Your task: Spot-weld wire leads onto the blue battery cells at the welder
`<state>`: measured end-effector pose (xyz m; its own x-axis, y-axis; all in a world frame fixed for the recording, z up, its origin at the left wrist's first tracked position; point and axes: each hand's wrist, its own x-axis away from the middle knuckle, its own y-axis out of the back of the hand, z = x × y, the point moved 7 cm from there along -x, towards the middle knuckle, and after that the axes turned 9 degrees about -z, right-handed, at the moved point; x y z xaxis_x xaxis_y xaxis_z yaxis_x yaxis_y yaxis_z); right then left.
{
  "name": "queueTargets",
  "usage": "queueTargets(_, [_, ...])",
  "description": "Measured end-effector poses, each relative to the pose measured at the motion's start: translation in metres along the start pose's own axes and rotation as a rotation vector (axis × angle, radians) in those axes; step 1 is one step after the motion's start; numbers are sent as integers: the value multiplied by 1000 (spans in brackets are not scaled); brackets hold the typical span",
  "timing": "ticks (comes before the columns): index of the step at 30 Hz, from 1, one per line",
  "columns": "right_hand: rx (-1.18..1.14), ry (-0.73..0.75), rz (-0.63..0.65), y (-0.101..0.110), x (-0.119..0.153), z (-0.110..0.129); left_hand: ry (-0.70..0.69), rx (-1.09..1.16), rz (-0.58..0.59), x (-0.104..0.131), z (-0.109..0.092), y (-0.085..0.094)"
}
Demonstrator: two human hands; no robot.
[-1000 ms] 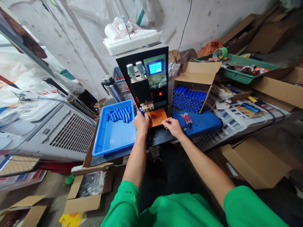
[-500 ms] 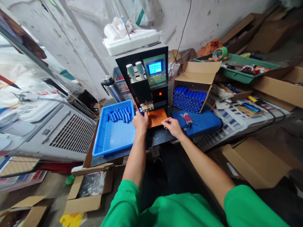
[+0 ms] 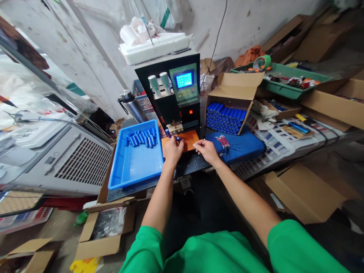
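My left hand is closed around a blue cylindrical battery cell, its end showing between thumb and fingers. It rests over the orange mat, just in front of the electrode tips of a black spot welder. Another blue cell is beside the electrodes, beyond my fingers. At the mat's right edge my right hand pinches something small and thin, too small to name. A bundle of red and black wires lies right of that hand on a blue surface.
Left of the welder sits a blue tray with several blue cells. An open carton stacked with blue cells stands at the right. Behind are a steel flask and a green tray. Open cardboard boxes lie on the floor.
My left hand has drawn back slightly from the electrodes and to the right, so the held cell's end shows more clearly. My right hand stays nearly in place, still pinching. The view has shifted slightly.
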<state>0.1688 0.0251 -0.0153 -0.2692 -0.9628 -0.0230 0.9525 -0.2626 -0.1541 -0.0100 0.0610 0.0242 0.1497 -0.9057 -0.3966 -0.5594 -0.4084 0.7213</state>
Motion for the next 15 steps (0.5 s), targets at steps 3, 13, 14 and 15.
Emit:
queueTargets(3, [-19,2,-27,-1,-5,4,-21,172,18,2,-1,-5])
queueTargets(13, [-6,81,-44,-31,-38,15,27,463,21,1,14,-15])
queueTargets(14, [-6,88,-38,-36,-41,15,26,469,25,1,15,-16])
queueTargets(15, [-13,87,-32,-42,-44,14,27,472,32,0,16,-18])
